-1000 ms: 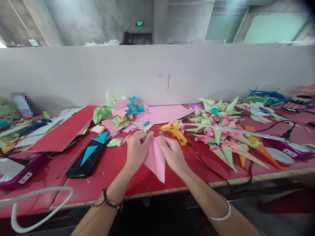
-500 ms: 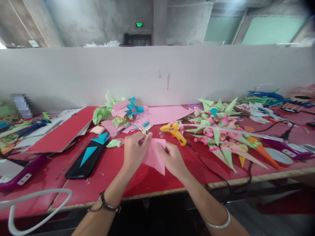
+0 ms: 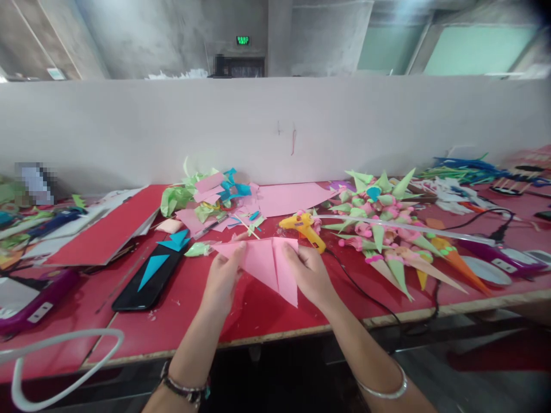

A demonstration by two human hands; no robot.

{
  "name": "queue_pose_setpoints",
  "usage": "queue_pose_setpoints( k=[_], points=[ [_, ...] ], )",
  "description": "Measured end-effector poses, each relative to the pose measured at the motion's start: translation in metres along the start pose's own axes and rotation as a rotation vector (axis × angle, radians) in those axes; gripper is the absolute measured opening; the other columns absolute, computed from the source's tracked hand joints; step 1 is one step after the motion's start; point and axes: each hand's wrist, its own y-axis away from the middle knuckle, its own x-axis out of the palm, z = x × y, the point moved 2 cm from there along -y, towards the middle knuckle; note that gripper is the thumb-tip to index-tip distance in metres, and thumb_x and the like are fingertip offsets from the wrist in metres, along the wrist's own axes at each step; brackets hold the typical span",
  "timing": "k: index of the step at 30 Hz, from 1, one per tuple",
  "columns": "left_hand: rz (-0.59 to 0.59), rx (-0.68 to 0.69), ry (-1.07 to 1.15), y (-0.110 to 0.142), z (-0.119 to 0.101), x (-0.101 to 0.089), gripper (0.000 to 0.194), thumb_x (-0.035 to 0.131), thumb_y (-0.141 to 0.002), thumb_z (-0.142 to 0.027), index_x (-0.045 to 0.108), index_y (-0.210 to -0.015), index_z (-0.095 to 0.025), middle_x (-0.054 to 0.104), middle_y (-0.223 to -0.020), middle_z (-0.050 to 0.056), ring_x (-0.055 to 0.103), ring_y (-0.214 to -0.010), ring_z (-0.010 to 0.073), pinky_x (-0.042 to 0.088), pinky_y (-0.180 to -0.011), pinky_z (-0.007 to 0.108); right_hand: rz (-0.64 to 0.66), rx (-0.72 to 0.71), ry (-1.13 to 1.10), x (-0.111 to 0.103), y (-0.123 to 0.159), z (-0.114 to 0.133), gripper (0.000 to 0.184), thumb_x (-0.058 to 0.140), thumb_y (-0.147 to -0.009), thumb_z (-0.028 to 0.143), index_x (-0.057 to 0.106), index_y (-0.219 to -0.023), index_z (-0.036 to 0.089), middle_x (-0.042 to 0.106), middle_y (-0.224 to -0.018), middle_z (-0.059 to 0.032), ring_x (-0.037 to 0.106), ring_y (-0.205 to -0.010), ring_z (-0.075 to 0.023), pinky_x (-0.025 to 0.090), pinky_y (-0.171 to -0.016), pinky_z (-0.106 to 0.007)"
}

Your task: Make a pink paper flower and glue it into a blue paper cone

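A triangular sheet of pink paper (image 3: pixel 264 261), with a crease running down it, is stretched between my two hands above the red table. My left hand (image 3: pixel 224 274) pinches its left part between thumb and fingers. On the other side, my right hand (image 3: pixel 307 272) grips the right edge, thumb on top. A thin wooden stick (image 3: pixel 248 225) shows just beyond the paper; whether it touches my left fingers I cannot tell. Past my right hand lies a yellow glue gun (image 3: pixel 305 228) with a clear glue stick in its back.
Paper cone flowers (image 3: pixel 383 229) are heaped on the right. Pink, green and blue paper scraps (image 3: pixel 210 198) lie behind my left hand. A black phone (image 3: pixel 140 287) with blue paper triangles lies left. The glue gun's cord (image 3: pixel 365 292) runs toward the table's front edge.
My left hand has moved left and slightly down, and the pink paper now spreads wider between my hands. My right hand has shifted slightly right, still holding the paper.
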Motion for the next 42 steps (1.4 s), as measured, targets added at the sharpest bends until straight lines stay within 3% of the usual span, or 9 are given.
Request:
queue_pose_setpoints(
  k=[3,11,19,22,26,30,32,42],
  points=[
    [-0.084,0.029,-0.054,0.005,0.000,0.003,0.027,0.060,-0.066,-0.040,0.059,-0.068,-0.014,0.058,-0.058,0.001,0.054,-0.054,0.0116,0.041,-0.047,0.020,0.002,-0.018,-0.013,-0.001,-0.001,0.001,0.041,0.039,-0.080,0.039,0.020,-0.050,0.020,0.018,-0.047,0.0055,0.021,-0.042,-0.0061,0.015,-0.041,-0.023],
    [-0.249,0.138,-0.171,0.014,-0.003,0.004,0.039,0.059,-0.066,-0.045,0.043,-0.048,-0.014,0.033,-0.039,-0.007,0.028,-0.036,0.0033,0.019,-0.034,0.016,-0.062,-0.022,-0.012,0.001,0.003,0.005,0.039,0.034,-0.083,0.035,0.018,-0.051,0.020,0.018,-0.047,0.0054,0.020,-0.043,-0.0066,0.014,-0.042,-0.024],
    [-0.336,0.233,-0.342,0.020,-0.012,0.001,0.046,0.053,-0.071,-0.046,0.038,-0.040,-0.016,0.035,-0.032,-0.005,0.032,-0.032,0.0054,0.023,-0.034,0.018,-0.138,-0.023,-0.027,0.000,0.005,0.005,0.037,0.034,-0.083,0.033,0.017,-0.052,0.020,0.019,-0.047,0.0054,0.022,-0.043,-0.0072,0.015,-0.043,-0.024],
    [-0.358,0.231,-0.357,0.020,-0.013,-0.001,0.046,0.053,-0.070,-0.047,0.038,-0.041,-0.015,0.034,-0.032,-0.005,0.032,-0.032,0.0052,0.023,-0.034,0.018,-0.069,-0.026,-0.034,-0.002,0.006,0.007,0.036,0.037,-0.082,0.032,0.021,-0.053,0.020,0.022,-0.048,0.0055,0.025,-0.045,-0.0071,0.017,-0.043,-0.023],
    [-0.318,0.230,-0.253,0.020,-0.009,0.000,0.040,0.053,-0.071,-0.046,0.041,-0.048,-0.015,0.035,-0.037,-0.006,0.032,-0.035,0.0044,0.023,-0.035,0.016,0.074,-0.063,-0.003,-0.002,0.008,0.011,0.032,0.043,-0.080,0.029,0.028,-0.054,0.019,0.025,-0.050,0.0057,0.031,-0.047,-0.0066,0.020,-0.044,-0.021],
    [-0.091,0.196,-0.263,0.020,-0.003,0.006,0.035,0.055,-0.071,-0.042,0.045,-0.053,-0.014,0.042,-0.045,-0.004,0.037,-0.042,0.0050,0.029,-0.039,0.015,0.003,-0.055,0.018,-0.003,0.009,0.010,0.035,0.039,-0.082,0.031,0.024,-0.053,0.019,0.021,-0.048,0.0064,0.025,-0.044,-0.0055,0.018,-0.042,-0.021],
    [-0.035,0.197,-0.312,0.022,-0.001,0.009,0.034,0.053,-0.072,-0.041,0.048,-0.054,-0.013,0.044,-0.048,-0.003,0.038,-0.044,0.0054,0.029,-0.039,0.016,0.003,-0.062,0.032,-0.002,0.009,0.010,0.036,0.039,-0.083,0.032,0.023,-0.053,0.019,0.020,-0.048,0.0064,0.024,-0.043,-0.0052,0.017,-0.042,-0.020],
    [-0.169,0.232,-0.449,0.032,0.000,0.013,0.044,0.045,-0.076,-0.044,0.034,-0.045,-0.016,0.030,-0.038,-0.005,0.030,-0.035,0.0050,0.022,-0.034,0.018,-0.042,-0.017,0.055,0.000,0.012,0.008,0.041,0.040,-0.082,0.037,0.019,-0.052,0.019,0.018,-0.047,0.0064,0.021,-0.043,-0.0047,0.015,-0.041,-0.021]
  ],
)
